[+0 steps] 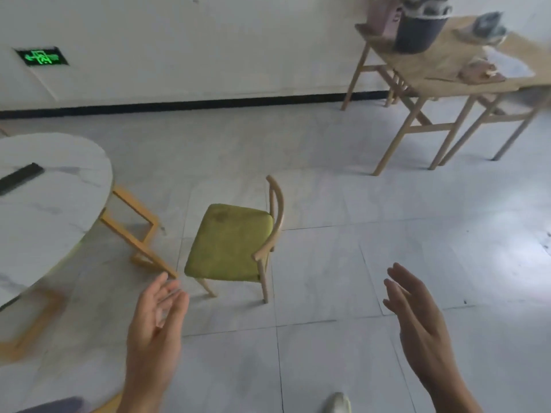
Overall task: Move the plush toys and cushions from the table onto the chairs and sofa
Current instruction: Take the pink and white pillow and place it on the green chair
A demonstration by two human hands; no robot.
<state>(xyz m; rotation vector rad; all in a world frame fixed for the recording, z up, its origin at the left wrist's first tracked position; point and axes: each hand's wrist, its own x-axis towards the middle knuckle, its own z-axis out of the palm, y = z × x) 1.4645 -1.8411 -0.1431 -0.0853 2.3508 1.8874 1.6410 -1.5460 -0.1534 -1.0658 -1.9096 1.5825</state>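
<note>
Reaching forward over a pale grey tiled floor (328, 180), a person holds both bare hands out, palms turned toward each other, fingers spread and loose. Left hand (158, 314) and right hand (417, 311) are both released, gripping nothing, w/ empty air between them.

Just beyond the left hand's fingertips stands a small wooden chair w/ a yellow-green padded seat (229, 242) and a curved bentwood back on its right side; the seat is bare. To the chair's left, a round white marble-look table (50, 204) on orange-tan wooden legs fills the frame's left edge. A flat black bar-shaped object (19, 177) lies on its top, near the far rim; what it is can't be told.

Upper right, well apart from the hands, a light wooden rectangular table (441, 67) on slanted legs stands by the white wall. On it: a dark grey round pot (417, 31) at the back, a blurred grey-and-white soft-looking item (489, 25) to the pot's right, and a pinkish low lump (480, 71) toward the near edge, beside a white sheet. Motion blur makes it unclear which of these are plush toys or cushions.

On the wall at left, a green lit exit sign (41, 56) glows above the black skirting. At bottom centre, the tip of a pale shoe (338, 402) shows on the tiles.
</note>
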